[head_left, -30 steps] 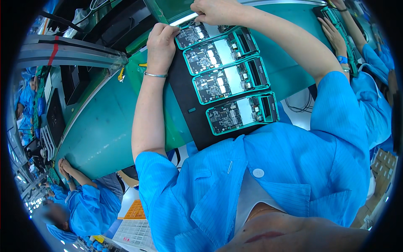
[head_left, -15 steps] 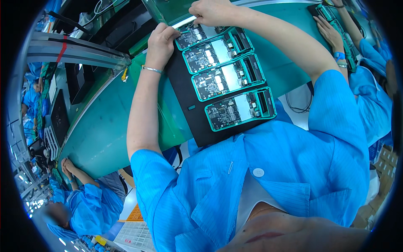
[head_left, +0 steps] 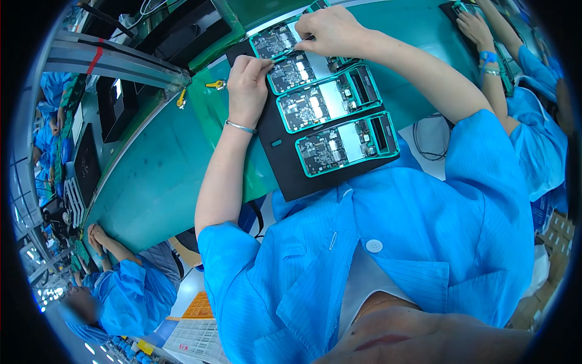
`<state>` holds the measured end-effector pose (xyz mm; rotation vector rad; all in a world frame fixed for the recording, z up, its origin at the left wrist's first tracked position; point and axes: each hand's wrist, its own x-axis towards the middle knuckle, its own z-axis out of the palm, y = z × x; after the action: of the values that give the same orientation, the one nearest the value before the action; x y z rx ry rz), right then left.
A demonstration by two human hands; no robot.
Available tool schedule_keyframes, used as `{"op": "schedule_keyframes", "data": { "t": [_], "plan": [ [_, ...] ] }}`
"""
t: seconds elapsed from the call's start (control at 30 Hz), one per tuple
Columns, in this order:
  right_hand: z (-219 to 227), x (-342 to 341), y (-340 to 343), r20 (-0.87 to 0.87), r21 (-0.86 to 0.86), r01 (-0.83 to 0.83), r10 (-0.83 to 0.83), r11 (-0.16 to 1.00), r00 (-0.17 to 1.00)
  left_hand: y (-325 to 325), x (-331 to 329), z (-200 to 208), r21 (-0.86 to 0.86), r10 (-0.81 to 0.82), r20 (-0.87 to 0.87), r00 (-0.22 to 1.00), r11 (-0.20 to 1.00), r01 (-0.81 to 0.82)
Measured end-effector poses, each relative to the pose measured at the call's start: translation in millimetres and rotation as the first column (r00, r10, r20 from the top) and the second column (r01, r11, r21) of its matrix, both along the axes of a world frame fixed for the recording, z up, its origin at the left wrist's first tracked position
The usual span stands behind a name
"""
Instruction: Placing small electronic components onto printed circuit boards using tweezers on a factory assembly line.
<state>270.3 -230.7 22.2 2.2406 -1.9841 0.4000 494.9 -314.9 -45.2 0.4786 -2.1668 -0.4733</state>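
A black board (head_left: pixel 285 176) bears a column of several teal-framed device housings with dark circuit boards and silver plates inside. My left hand (head_left: pixel 247 88) is closed in a pinch at the left edge of the second-farthest housing (head_left: pixel 291 74); what its fingertips hold, if anything, I cannot make out. Bent over the farthest housing (head_left: pixel 274 41), my right hand (head_left: pixel 332 31) has its fingers pinched together near that housing's near edge. Its grip is too small to make out. Two nearer housings (head_left: pixel 303 110) (head_left: pixel 322 150) lie untouched. A small teal piece (head_left: pixel 277 143) rests on the board's left part.
The green bench (head_left: pixel 151 194) curves around the board. Two yellow-handled fittings (head_left: pixel 216 85) (head_left: pixel 181 99) sit left of my left hand. Beyond them stands a metal frame (head_left: pixel 115 67) with red tape. Co-workers' hands (head_left: pixel 476 29) (head_left: pixel 100 236) are at the right and lower left.
Both hands have come nearer to me, from the farthest housing to around the second one. My right hand has also shifted right. The board appears slightly higher in the picture.
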Motion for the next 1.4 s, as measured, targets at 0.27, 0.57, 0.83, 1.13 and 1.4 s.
{"op": "schedule_keyframes", "data": {
  "t": [0.27,0.57,0.83,1.13,1.4],
  "plan": [
    [-2.8,3.8,0.7,-0.094,-0.008,-0.036,0.035,0.999,0.995,-0.1,0.6,-2.4,-0.065,0.018,0.039,0.999,0.998,-0.015],
    [-9.4,5.4,-6.3,-0.141,0.035,-0.013,0.018,0.999,0.990,-2.9,1.4,-2.9,-0.107,-0.001,0.036,0.999,0.994,0.005],
    [-12.7,5.3,-4.1,-0.149,-0.028,-0.036,0.031,0.999,0.988,-1.8,1.0,-5.7,-0.117,-0.001,0.018,1.000,0.993,0.004],
    [-10.4,7.9,-6.6,-0.149,0.047,0.003,0.004,0.999,0.989,-2.8,1.0,-6.0,-0.112,0.005,0.019,1.000,0.994,-0.002],
    [-2.5,1.2,-5.6,-0.028,0.079,-0.063,0.065,0.995,0.997,-5.8,0.9,-4.3,-0.126,-0.017,0.043,0.999,0.992,0.023]
  ]
}}
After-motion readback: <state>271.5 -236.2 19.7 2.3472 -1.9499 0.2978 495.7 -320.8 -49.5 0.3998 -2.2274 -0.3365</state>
